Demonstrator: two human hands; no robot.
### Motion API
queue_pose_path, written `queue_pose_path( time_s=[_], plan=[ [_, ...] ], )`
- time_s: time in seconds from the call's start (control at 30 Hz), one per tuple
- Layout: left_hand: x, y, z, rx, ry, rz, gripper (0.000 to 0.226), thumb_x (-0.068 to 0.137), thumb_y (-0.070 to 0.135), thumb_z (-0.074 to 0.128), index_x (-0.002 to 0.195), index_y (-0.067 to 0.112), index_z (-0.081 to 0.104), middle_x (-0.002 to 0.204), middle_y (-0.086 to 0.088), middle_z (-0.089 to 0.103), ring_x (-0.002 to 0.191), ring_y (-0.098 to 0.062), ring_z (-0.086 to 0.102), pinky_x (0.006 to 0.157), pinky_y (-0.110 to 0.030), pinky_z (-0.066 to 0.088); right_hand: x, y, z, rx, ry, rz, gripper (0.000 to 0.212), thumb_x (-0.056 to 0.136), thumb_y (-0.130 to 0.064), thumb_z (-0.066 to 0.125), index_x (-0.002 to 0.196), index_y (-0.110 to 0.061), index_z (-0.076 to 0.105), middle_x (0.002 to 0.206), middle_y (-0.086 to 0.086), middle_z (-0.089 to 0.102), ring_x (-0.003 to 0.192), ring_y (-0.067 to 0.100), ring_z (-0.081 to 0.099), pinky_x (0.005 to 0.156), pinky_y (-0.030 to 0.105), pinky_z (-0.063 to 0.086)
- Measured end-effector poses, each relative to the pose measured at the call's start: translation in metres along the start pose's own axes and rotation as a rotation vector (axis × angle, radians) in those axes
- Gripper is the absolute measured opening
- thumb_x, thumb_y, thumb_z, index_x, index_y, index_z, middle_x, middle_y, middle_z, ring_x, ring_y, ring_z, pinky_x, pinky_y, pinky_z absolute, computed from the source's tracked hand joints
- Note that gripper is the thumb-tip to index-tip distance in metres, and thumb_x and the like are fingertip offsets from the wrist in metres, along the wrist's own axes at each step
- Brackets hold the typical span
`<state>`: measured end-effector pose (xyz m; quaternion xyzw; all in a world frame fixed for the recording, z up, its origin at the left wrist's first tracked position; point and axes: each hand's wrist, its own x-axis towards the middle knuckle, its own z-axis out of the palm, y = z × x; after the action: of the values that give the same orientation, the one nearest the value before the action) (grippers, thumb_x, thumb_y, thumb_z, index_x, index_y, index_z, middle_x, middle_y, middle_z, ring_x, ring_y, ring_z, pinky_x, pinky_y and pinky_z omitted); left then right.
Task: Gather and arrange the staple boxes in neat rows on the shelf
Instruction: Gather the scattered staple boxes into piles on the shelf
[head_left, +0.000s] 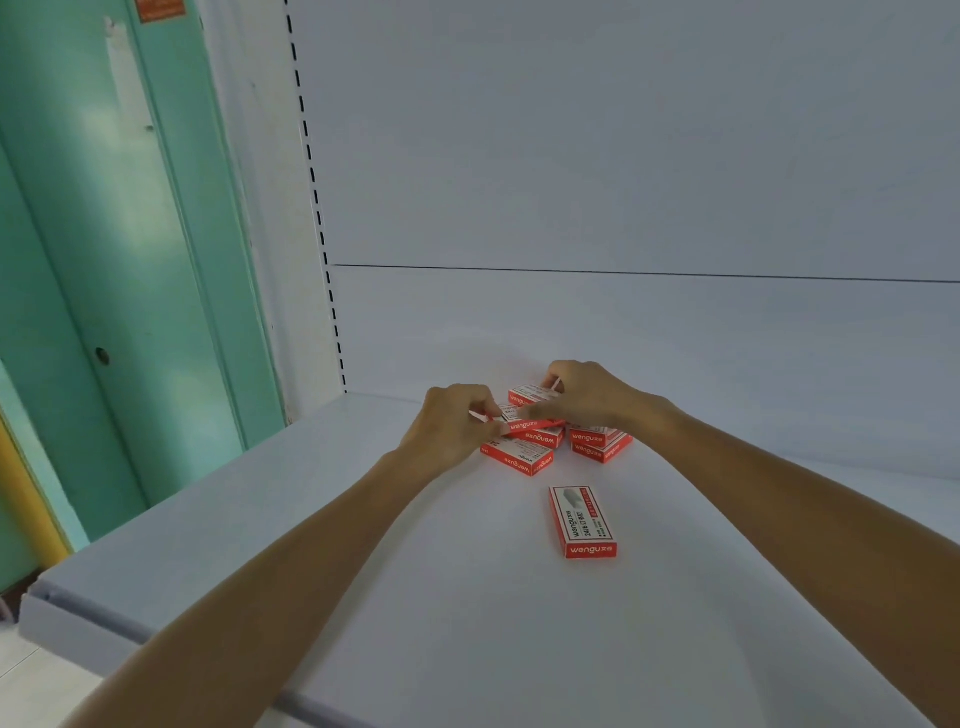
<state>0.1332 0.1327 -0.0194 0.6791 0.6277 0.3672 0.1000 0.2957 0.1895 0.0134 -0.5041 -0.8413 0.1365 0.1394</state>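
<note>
Several red and white staple boxes lie in a loose cluster (540, 439) toward the back of the white shelf (363, 545). My left hand (452, 426) pinches the left end of one box (527, 422) lying on top of the cluster. My right hand (587, 397) reaches over the cluster, its fingers curled on the rear box (524, 397) and touching the held one. Two stacked boxes (600, 444) sit under my right wrist. A single box (583, 522) lies apart, nearer the front, lengthwise toward me.
The shelf's white back panel (623, 208) rises behind the boxes, with a slotted upright (317, 208) at the left. A teal door (130, 260) stands beyond the shelf's left edge. The shelf's front lip (78, 613) shows at lower left.
</note>
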Motion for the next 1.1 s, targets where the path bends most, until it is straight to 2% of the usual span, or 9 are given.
queue_pose_path(
  time_s=[0.2,0.27,0.37,0.47,0.73,0.83,0.97,1.1],
  plan=[
    [0.002,0.001,-0.004,0.016,-0.061,-0.012,0.021,0.079,0.021,0.071,0.096,0.009,0.069,0.107,-0.007,0.067,0.101,-0.017,0.062,0.083,-0.026,0.048,-0.002,-0.002,0.003,-0.006,0.036,-0.031,0.057,0.082,-0.048,0.062,0.122,-0.011,0.046,0.123,0.008,0.058,0.088,0.013,0.052,0.074,0.023,0.043],
    [0.002,0.001,-0.002,0.026,-0.037,-0.025,0.026,0.078,0.020,0.072,0.101,0.009,0.067,0.110,-0.009,0.066,0.102,-0.018,0.062,0.079,-0.023,0.048,-0.003,-0.001,0.004,-0.001,0.049,-0.042,0.057,0.081,-0.048,0.063,0.122,-0.011,0.047,0.123,0.008,0.058,0.090,0.014,0.053,0.074,0.023,0.043],
    [0.004,0.004,0.001,0.004,-0.007,-0.062,0.029,0.077,0.020,0.074,0.101,0.007,0.064,0.111,-0.009,0.064,0.096,-0.016,0.061,0.064,-0.012,0.043,-0.002,-0.001,0.005,0.007,0.091,-0.073,0.056,0.080,-0.046,0.065,0.122,-0.010,0.050,0.124,0.009,0.059,0.101,0.019,0.058,0.077,0.023,0.045],
    [0.008,0.010,0.004,0.039,-0.021,-0.047,0.027,0.079,0.021,0.072,0.100,0.006,0.066,0.110,-0.010,0.064,0.086,-0.015,0.059,0.058,-0.012,0.041,-0.003,-0.001,0.005,0.030,0.077,-0.064,0.056,0.081,-0.044,0.064,0.123,-0.010,0.051,0.126,0.010,0.059,0.104,0.022,0.060,0.077,0.023,0.045],
    [0.001,0.006,-0.001,0.026,-0.022,-0.020,0.030,0.081,0.022,0.069,0.106,0.006,0.066,0.112,-0.010,0.066,0.094,-0.016,0.063,0.070,-0.017,0.046,-0.003,0.004,0.007,0.071,0.078,-0.048,0.057,0.082,-0.045,0.064,0.125,-0.011,0.049,0.128,0.010,0.057,0.107,0.021,0.058,0.074,0.021,0.042],
    [-0.002,0.004,-0.001,-0.024,-0.005,-0.050,0.043,0.078,0.023,0.072,0.113,0.005,0.058,0.115,-0.013,0.065,0.098,-0.020,0.064,0.076,-0.023,0.048,-0.004,0.002,0.009,0.086,0.083,-0.053,0.057,0.081,-0.044,0.065,0.126,-0.011,0.049,0.129,0.010,0.057,0.108,0.022,0.058,0.076,0.021,0.043],
    [0.002,0.006,0.000,-0.083,-0.010,-0.055,0.047,0.075,0.020,0.075,0.115,0.006,0.055,0.113,-0.013,0.065,0.081,-0.013,0.060,0.061,-0.013,0.046,-0.004,-0.001,0.010,0.102,0.083,-0.073,0.054,0.081,-0.042,0.066,0.123,-0.012,0.050,0.126,0.010,0.058,0.106,0.022,0.058,0.078,0.024,0.045],
    [0.002,0.009,0.005,-0.017,-0.099,-0.015,0.053,0.073,0.025,0.077,0.117,0.008,0.053,0.113,-0.008,0.063,0.083,-0.014,0.061,0.062,-0.016,0.047,-0.004,-0.001,0.011,0.132,0.092,-0.075,0.051,0.081,-0.040,0.067,0.120,-0.012,0.051,0.123,0.011,0.059,0.094,0.018,0.059,0.070,0.019,0.045]
  ],
)
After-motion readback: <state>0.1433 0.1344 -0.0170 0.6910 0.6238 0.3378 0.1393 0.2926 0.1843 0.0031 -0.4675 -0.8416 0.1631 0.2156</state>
